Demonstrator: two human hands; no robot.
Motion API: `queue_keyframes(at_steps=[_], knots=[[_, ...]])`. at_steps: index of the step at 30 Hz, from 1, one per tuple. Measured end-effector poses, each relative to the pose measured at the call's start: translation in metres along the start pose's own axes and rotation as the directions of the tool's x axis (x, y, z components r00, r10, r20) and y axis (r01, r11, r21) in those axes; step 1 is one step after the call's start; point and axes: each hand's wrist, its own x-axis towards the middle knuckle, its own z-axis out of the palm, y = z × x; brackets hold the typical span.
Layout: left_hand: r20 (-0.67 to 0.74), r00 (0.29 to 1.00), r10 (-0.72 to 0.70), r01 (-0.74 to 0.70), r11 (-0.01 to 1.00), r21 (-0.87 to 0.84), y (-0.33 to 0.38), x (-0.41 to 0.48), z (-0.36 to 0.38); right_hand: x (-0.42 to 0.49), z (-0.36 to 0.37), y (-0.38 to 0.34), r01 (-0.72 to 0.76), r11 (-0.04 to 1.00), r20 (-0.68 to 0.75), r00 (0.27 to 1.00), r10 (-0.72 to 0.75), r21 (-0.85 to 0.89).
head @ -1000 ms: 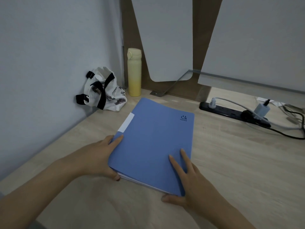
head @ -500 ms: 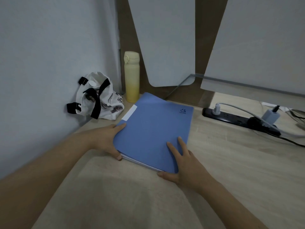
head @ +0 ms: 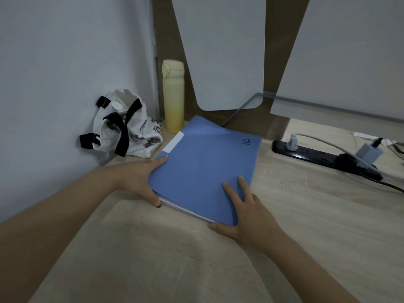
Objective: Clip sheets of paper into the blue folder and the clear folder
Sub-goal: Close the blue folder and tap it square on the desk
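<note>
The blue folder lies closed on the wooden desk, with white sheet edges showing along its near side. A white label strip sits on its left edge. My left hand grips the folder's near left corner, thumb at the front edge. My right hand holds the near right corner, with its fingers flat on the cover and its thumb at the front edge. No clear folder can be seen.
A yellow bottle stands at the back near the wall corner. A white bag with black straps lies left of it. A black power strip with plugs and cables runs along the back right. White panels lean behind.
Both hands have pushed the folder away from me toward the back of the desk, near the bottle. My arms are stretched out further.
</note>
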Motion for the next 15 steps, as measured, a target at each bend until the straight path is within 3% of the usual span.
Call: queue_keyframes(at_steps=[10, 15], knots=[[0.188, 0.978, -0.095, 0.085, 0.995, 0.061, 0.009, 0.011, -0.013, 0.005, -0.013, 0.005, 0.006, 0.999, 0.083, 0.996, -0.009, 0.033], [0.205, 0.974, -0.095, 0.083, 0.994, 0.068, 0.009, 0.014, -0.013, 0.008, -0.01, 0.006, 0.002, 1.0, 0.064, 0.998, 0.0, -0.023]])
